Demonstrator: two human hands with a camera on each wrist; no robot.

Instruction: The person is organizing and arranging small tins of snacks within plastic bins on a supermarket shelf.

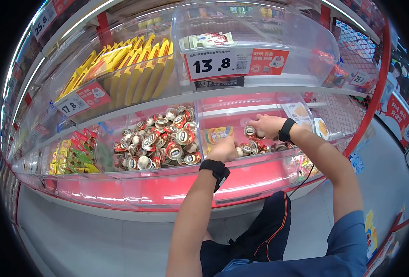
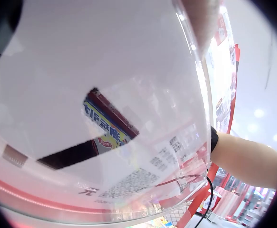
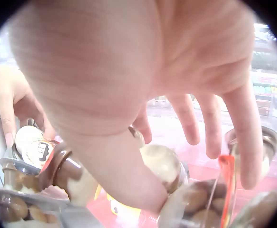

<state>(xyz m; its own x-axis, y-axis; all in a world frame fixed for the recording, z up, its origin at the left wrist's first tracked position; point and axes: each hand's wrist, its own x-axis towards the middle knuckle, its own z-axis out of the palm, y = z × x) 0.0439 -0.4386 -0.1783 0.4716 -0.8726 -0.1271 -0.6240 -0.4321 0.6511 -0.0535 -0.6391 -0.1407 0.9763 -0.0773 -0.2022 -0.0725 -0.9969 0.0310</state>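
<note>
Small clear snack cups [image 1: 255, 146] with round printed lids lie in a shallow acrylic bin in the head view. Above them is my right hand [image 1: 267, 125], its fingertips by a cup [image 1: 249, 131] whose lid faces up. The right wrist view shows that right hand [image 3: 195, 71] reaching down, fingers spread and fairly straight, thumb among the cups. My left hand [image 1: 225, 150] is in the same bin, to the left. In the right wrist view the left hand [image 3: 19, 102] has its thumb and fingers around a white-and-brown cup [image 3: 31, 142].
A fuller heap of the same cups [image 1: 156, 138] fills the compartment to the left. A yellow box [image 1: 218, 135] stands behind my left hand. Yellow packets [image 1: 121, 64] and a 13.8 price card [image 1: 218, 63] are overhead. The bin's clear front wall [image 1: 177, 173] runs below my wrists.
</note>
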